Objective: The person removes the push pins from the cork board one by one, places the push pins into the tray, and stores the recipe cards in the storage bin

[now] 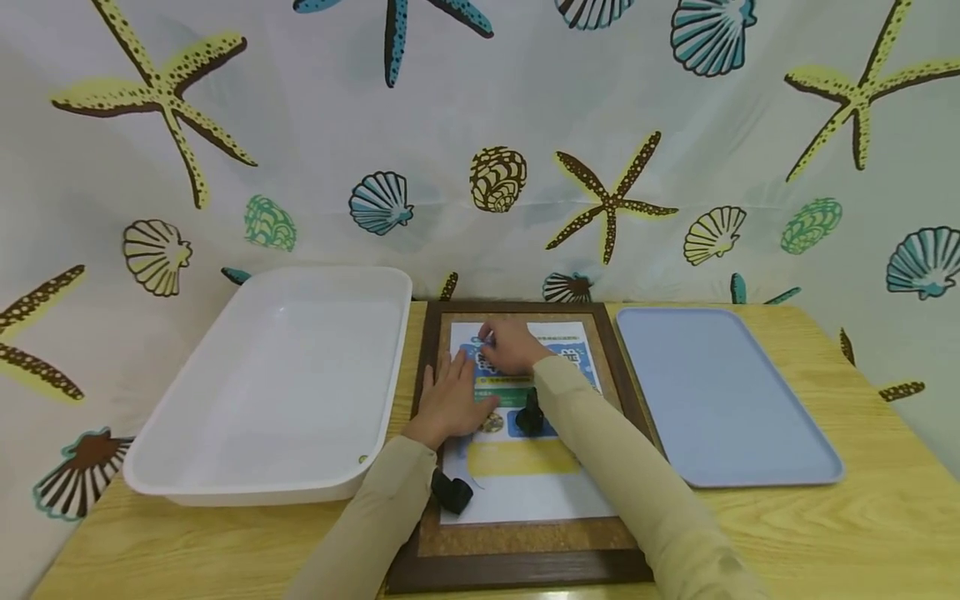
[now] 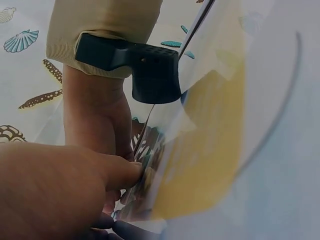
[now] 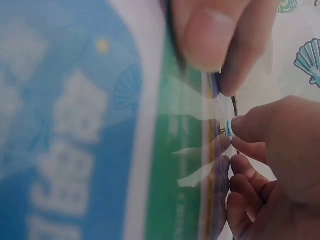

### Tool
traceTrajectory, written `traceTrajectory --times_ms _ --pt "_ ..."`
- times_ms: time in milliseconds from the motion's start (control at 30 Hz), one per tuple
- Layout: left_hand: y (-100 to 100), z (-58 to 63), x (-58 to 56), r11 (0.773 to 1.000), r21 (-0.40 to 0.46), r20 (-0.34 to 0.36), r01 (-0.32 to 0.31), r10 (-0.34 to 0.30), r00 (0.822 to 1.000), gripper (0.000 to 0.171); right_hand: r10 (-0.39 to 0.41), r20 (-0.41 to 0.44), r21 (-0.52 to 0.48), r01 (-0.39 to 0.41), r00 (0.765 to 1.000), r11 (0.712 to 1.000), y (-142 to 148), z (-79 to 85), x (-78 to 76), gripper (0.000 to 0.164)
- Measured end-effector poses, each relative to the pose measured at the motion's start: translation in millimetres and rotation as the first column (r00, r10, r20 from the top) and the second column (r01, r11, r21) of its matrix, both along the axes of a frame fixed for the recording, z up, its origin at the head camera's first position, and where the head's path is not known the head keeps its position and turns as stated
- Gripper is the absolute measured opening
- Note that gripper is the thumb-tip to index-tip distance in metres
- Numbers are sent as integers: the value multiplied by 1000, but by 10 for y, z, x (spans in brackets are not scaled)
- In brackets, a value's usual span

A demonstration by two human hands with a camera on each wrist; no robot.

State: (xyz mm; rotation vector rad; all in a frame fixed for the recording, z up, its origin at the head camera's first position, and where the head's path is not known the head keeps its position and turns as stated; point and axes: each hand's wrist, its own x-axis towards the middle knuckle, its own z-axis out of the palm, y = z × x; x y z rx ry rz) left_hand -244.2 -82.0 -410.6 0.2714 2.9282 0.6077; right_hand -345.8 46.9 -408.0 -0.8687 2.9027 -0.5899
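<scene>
A printed poster (image 1: 540, 500) in blue, green, white and yellow lies on a cork board (image 1: 525, 537) with a dark wooden frame (image 1: 525, 571). My left hand (image 1: 450, 400) rests on the poster's left side, fingers and thumb spread. Beyond it, my right hand (image 1: 512, 346) is at the poster's upper left, fingers curled in a pinch. In the right wrist view, a small teal thing (image 3: 229, 127) shows between the right fingertips; its kind is too small to make out. The left thumb (image 3: 207, 37) touches the poster there.
To the left stands a deep white tray (image 1: 300, 375). A flat pale-blue tray (image 1: 727, 392) lies on the right side of the wooden table (image 1: 885, 467). Behind hangs a white cloth (image 1: 450, 108) printed with shells and starfish. Both wrists wear small black cameras.
</scene>
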Motion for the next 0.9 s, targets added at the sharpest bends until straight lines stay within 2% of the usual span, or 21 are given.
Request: traceTrajectory --times_ms 267,433,533,667,900 --pt "-35 -22 -3 1000 10 -1 -1 1 1000 74 -61 40 -49 62 997 997 -86 -51 -65 20" --pt "-40 -45 -36 1000 -8 1 5 -5 1000 76 -114 94 -62 120 989 991 -94 12 -46 18" --pt "-40 -71 -66 1000 -19 8 8 -8 1000 77 -125 106 -65 132 987 989 -96 59 -21 19" --pt "-42 -83 -65 1000 -28 12 9 -9 1000 77 -129 105 -74 137 986 988 -100 26 -37 18" --pt "-27 -53 -32 1000 -19 -6 -3 2 1000 76 -155 155 -84 169 976 982 -101 -31 -103 16"
